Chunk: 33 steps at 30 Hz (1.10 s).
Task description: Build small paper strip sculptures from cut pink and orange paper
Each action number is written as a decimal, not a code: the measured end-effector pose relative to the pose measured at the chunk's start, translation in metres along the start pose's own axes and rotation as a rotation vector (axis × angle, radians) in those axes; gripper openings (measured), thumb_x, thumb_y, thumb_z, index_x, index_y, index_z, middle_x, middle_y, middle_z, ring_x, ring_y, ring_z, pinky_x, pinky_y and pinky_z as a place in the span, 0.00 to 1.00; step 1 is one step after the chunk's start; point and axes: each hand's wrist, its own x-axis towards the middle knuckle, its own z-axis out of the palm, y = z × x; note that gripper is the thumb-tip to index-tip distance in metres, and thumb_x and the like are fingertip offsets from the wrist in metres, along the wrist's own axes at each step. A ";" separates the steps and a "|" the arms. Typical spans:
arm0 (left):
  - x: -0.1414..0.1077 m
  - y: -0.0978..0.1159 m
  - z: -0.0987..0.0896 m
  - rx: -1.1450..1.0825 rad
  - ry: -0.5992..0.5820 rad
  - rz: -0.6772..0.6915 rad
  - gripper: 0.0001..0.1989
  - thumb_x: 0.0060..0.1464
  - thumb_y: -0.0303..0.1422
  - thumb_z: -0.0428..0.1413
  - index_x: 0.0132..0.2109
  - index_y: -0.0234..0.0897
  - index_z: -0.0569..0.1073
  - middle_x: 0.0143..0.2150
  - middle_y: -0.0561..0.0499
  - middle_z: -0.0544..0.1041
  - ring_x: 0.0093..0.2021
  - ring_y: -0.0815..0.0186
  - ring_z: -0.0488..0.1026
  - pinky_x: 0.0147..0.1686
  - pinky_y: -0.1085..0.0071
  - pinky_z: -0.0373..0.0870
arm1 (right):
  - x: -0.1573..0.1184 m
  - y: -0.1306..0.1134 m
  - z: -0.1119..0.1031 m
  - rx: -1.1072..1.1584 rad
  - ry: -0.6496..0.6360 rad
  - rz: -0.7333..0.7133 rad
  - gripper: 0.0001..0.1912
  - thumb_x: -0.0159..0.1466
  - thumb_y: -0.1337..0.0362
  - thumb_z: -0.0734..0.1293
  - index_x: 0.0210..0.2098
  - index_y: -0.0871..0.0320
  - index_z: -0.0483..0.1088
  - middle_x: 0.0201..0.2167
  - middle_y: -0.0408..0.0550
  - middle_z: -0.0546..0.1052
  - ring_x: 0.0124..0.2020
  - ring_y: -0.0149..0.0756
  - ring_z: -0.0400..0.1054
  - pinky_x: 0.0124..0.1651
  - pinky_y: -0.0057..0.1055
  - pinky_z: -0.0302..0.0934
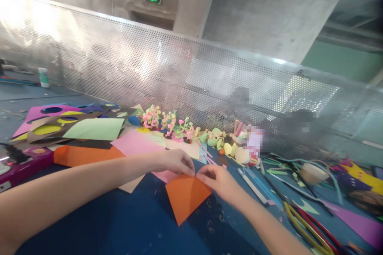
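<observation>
An orange sheet of paper hangs over the blue tabletop with one corner pointing down toward me. My left hand pinches its upper edge, thumb and fingers closed together. Close beside it, almost touching, my right hand pinches the same edge near the middle. Behind my left hand lies a pink sheet, partly covered by my forearm. A larger orange sheet lies beyond my left forearm.
Several colored sheets, among them a light green one, lie at the left near a magenta power strip. Small paper flowers line a perforated metal screen. At right are a utility knife, yellow-handled scissors and a tape roll.
</observation>
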 end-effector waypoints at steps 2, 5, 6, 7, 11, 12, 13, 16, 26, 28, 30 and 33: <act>0.000 -0.001 0.000 0.004 -0.007 -0.005 0.14 0.36 0.39 0.63 0.31 0.36 0.76 0.26 0.53 0.71 0.29 0.70 0.67 0.29 0.74 0.61 | 0.000 0.000 0.000 -0.002 0.004 -0.006 0.13 0.57 0.56 0.64 0.31 0.61 0.72 0.30 0.48 0.76 0.34 0.39 0.70 0.37 0.31 0.62; 0.000 -0.003 -0.001 0.004 -0.028 -0.013 0.14 0.38 0.39 0.62 0.33 0.36 0.76 0.27 0.53 0.71 0.29 0.70 0.66 0.30 0.73 0.62 | 0.000 -0.001 -0.001 -0.005 0.013 -0.004 0.12 0.57 0.57 0.64 0.31 0.61 0.71 0.31 0.48 0.76 0.34 0.38 0.69 0.38 0.31 0.61; 0.001 -0.004 -0.002 0.000 -0.034 -0.010 0.14 0.38 0.39 0.61 0.33 0.36 0.76 0.27 0.53 0.71 0.29 0.70 0.66 0.31 0.72 0.62 | 0.000 -0.001 -0.001 -0.002 0.015 -0.001 0.12 0.57 0.58 0.64 0.31 0.61 0.71 0.31 0.48 0.76 0.34 0.38 0.69 0.38 0.31 0.61; 0.001 -0.004 -0.002 -0.002 -0.038 -0.008 0.14 0.39 0.39 0.61 0.33 0.36 0.76 0.27 0.52 0.71 0.29 0.70 0.66 0.31 0.72 0.62 | -0.001 -0.001 -0.001 0.003 0.016 0.001 0.12 0.57 0.58 0.64 0.31 0.61 0.71 0.31 0.49 0.76 0.34 0.38 0.69 0.38 0.31 0.61; 0.003 -0.004 -0.003 -0.003 -0.027 0.000 0.14 0.38 0.39 0.62 0.33 0.35 0.76 0.26 0.52 0.71 0.29 0.70 0.66 0.30 0.73 0.61 | -0.001 -0.002 0.000 -0.010 0.019 0.001 0.13 0.58 0.57 0.63 0.32 0.61 0.71 0.31 0.48 0.76 0.34 0.39 0.69 0.38 0.32 0.61; 0.003 -0.004 -0.003 -0.005 -0.025 0.000 0.14 0.38 0.38 0.62 0.32 0.35 0.76 0.27 0.52 0.71 0.29 0.70 0.66 0.30 0.73 0.62 | -0.001 -0.002 0.000 -0.021 0.018 0.002 0.14 0.58 0.56 0.62 0.32 0.61 0.72 0.31 0.48 0.76 0.34 0.39 0.69 0.37 0.32 0.61; 0.003 -0.003 -0.003 -0.008 -0.023 0.001 0.14 0.37 0.38 0.62 0.32 0.35 0.76 0.27 0.52 0.71 0.29 0.70 0.67 0.30 0.73 0.62 | -0.001 -0.003 0.000 -0.028 0.016 0.003 0.14 0.59 0.56 0.62 0.31 0.60 0.72 0.31 0.48 0.76 0.34 0.39 0.69 0.37 0.32 0.61; 0.002 -0.002 -0.002 -0.002 -0.016 0.006 0.13 0.37 0.37 0.62 0.32 0.35 0.76 0.27 0.52 0.72 0.29 0.70 0.67 0.30 0.74 0.62 | -0.001 -0.004 -0.001 -0.013 0.011 0.014 0.15 0.59 0.55 0.62 0.31 0.60 0.72 0.31 0.48 0.76 0.35 0.39 0.69 0.38 0.32 0.61; -0.001 0.001 -0.002 -0.042 -0.026 -0.030 0.12 0.37 0.37 0.63 0.31 0.34 0.76 0.24 0.54 0.70 0.27 0.72 0.66 0.29 0.74 0.62 | 0.001 0.002 0.001 0.033 0.008 0.005 0.12 0.57 0.58 0.64 0.32 0.61 0.71 0.31 0.49 0.76 0.34 0.38 0.69 0.38 0.31 0.61; 0.000 0.002 -0.002 -0.042 -0.020 -0.031 0.12 0.36 0.36 0.63 0.30 0.34 0.76 0.24 0.53 0.71 0.27 0.71 0.66 0.29 0.74 0.62 | 0.001 0.002 0.000 0.035 -0.001 0.003 0.12 0.57 0.58 0.64 0.33 0.61 0.71 0.31 0.49 0.76 0.35 0.38 0.69 0.39 0.31 0.61; 0.000 0.003 -0.002 -0.027 0.001 -0.032 0.11 0.36 0.36 0.63 0.29 0.34 0.76 0.26 0.53 0.72 0.28 0.71 0.67 0.29 0.74 0.62 | 0.000 0.002 0.000 0.027 -0.011 0.002 0.13 0.58 0.57 0.63 0.33 0.61 0.72 0.32 0.49 0.76 0.36 0.39 0.69 0.39 0.32 0.61; 0.000 0.004 -0.002 0.015 0.029 -0.022 0.11 0.36 0.35 0.62 0.30 0.35 0.76 0.27 0.52 0.72 0.30 0.70 0.67 0.29 0.75 0.62 | 0.000 0.001 -0.001 0.022 -0.012 0.010 0.14 0.59 0.57 0.62 0.33 0.61 0.72 0.33 0.50 0.77 0.36 0.40 0.69 0.40 0.32 0.61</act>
